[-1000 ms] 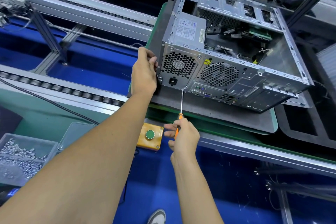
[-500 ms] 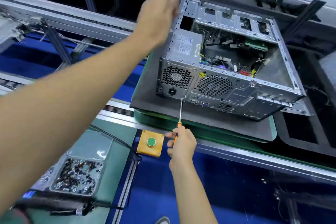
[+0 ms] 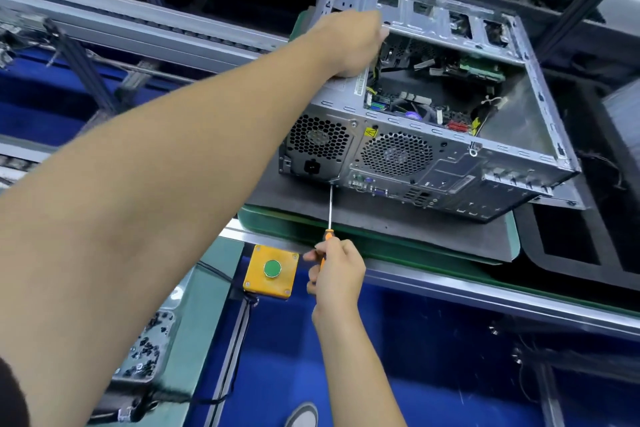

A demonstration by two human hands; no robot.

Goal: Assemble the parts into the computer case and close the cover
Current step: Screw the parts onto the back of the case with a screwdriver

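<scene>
Steel case: computer case point(image 3: 429, 156) lies on its side, open face up, on a dark grey mat point(image 3: 381, 232) at the centre-right of the scene; its rear panel faces the near side.
Interior: circuit boards and cables visible through the open top; no cover fitted.
Power supply: grey box point(image 3: 341, 94) in the left near corner of the case, its honeycomb vent point(image 3: 318, 137) on the rear panel.
Left hand: left hand point(image 3: 349, 42) rests on top of the power supply at the far left of the case; its fingers are hidden, so the grasp cannot be told.
Right hand: right hand point(image 3: 337, 270) curls round the orange handle of a screwdriver point(image 3: 330, 208).
Screwdriver tip: touches the lower edge of the rear panel, below the power socket.
Mat support: green pallet point(image 3: 398, 246) on a conveyor rail.
Near left: yellow box with 1 green button point(image 3: 272, 269); tray of dark screws point(image 3: 149, 347).
</scene>
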